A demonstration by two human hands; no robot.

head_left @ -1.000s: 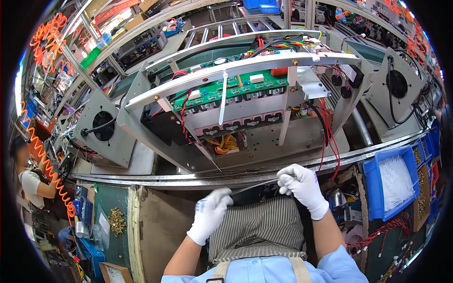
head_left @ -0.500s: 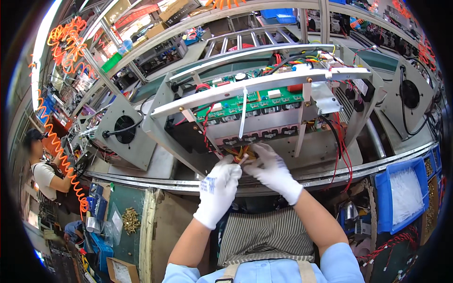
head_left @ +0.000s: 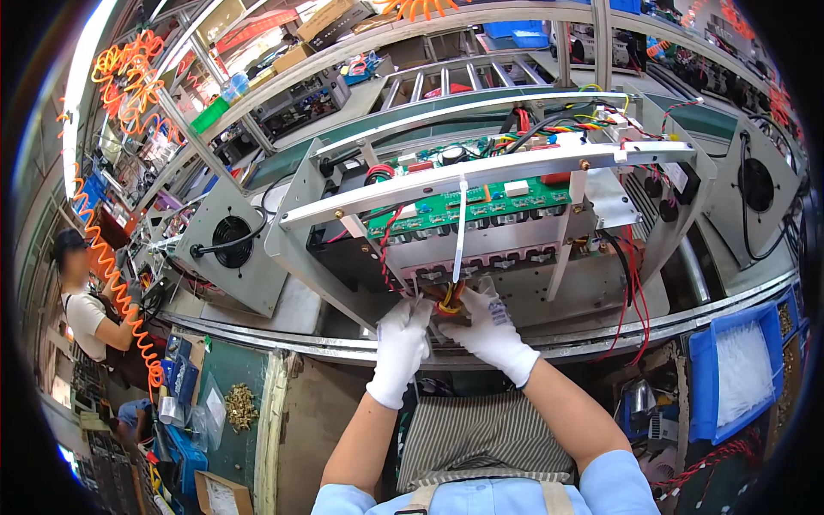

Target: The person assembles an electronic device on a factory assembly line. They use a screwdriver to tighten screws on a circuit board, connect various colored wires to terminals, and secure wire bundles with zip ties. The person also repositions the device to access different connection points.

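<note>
- The left white-gloved hand (head_left: 402, 342) is holding its fingers narrow, apparently pinching a thin, pale, flexible strip (head_left: 416, 284) near the centre of the frame; the close pinch is likely giving control over something so slender.
- The right white-gloved hand (head_left: 493, 330) is touching a bundle of yellow, red and dark wires (head_left: 448, 302) just beside the left, its thumb and fingers standing apart around it; whether they are really gripping I cannot tell. They seem to be steadying the loose wires.
- That bundle is sitting at the centre of the frame, low in an open grey sheet-metal chassis (head_left: 296, 251), beneath a green circuit board (head_left: 446, 202).
- A white plastic cable tie (head_left: 461, 232) is hanging from the chassis's front metal rail (head_left: 515, 170), perhaps parked there for easy reach.
- At right, a blue plastic bin (head_left: 704, 382) is holding many thin white strips, probably placed within arm's reach.
- At lower left, small brass-coloured parts (head_left: 241, 408) are lying heaped on a green surface (head_left: 230, 360), perhaps for easy picking.
</note>
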